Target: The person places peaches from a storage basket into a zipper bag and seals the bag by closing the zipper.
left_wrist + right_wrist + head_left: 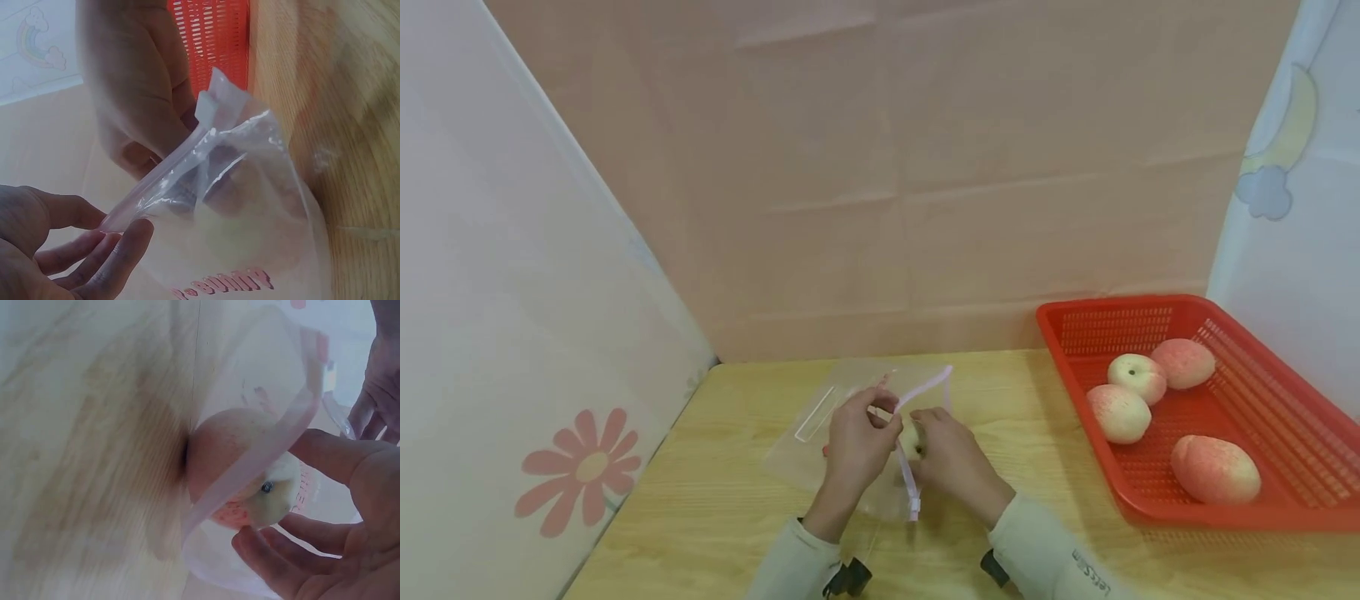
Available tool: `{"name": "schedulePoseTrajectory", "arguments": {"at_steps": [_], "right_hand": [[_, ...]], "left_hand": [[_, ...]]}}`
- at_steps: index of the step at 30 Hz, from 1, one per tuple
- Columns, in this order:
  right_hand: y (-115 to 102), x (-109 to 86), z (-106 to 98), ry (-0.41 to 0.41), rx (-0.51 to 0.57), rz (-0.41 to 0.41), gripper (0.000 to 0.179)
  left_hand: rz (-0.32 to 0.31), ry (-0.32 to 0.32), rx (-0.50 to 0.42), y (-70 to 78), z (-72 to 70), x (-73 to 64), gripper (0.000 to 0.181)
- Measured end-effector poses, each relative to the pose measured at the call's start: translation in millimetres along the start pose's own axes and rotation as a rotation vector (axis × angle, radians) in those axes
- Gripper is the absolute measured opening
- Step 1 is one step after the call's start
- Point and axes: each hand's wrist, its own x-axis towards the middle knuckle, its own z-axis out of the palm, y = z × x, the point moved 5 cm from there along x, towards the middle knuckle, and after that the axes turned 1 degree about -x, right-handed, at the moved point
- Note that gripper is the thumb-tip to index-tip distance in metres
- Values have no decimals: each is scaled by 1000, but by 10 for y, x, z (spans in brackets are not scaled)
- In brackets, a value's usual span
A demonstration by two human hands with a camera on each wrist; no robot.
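A clear zip bag (pixel 842 379) with a pinkish zip strip (pixel 928 383) lies on the table, its mouth facing right. My left hand (pixel 859 442) pinches the upper edge of that mouth between thumb and fingers. At the near end of the strip is a whitish slider (pixel 206 109). Just inside the mouth sits a pale peach (pixel 215 444) with a pink blush and a dark stem hollow. My right hand (pixel 953 454) holds the peach from the stem side, thumb on one side and fingers on the other. Red lettering (pixel 231 281) shows on the bag.
To the right stands a red plastic basket (pixel 1078 421). Several peaches lie in it, one peach (pixel 1215 469) near its front. The wooden table (pixel 700 508) meets a pinkish cloth backdrop (pixel 820 250) behind and a pale panel (pixel 512 333) with a flower on the left.
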Motion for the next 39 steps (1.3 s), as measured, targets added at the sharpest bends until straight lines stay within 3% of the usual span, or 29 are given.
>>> {"name": "schedulePoseTrajectory", "arguments": {"at_steps": [7, 14, 18, 22, 25, 29, 39], "right_hand": [[115, -68, -69, -4, 6, 86, 63], [166, -58, -15, 5, 53, 117, 59], [105, -53, 11, 5, 186, 85, 44], [-2, -65, 12, -67, 362, 9, 32], [-41, -99, -59, -80, 404, -16, 32], [-5, -203, -229, -51, 350, -9, 32], [208, -530, -684, -15, 120, -60, 37]], "left_hand": [[33, 11, 23, 46, -12, 24, 17], [5, 15, 17, 69, 14, 11, 17], [29, 7, 24, 97, 20, 8, 17], [58, 38, 48, 151, -54, 21, 17], [38, 56, 24, 173, -120, 39, 17], [11, 65, -26, 170, -177, 61, 17], [15, 85, 11, 106, -233, 55, 20]]}}
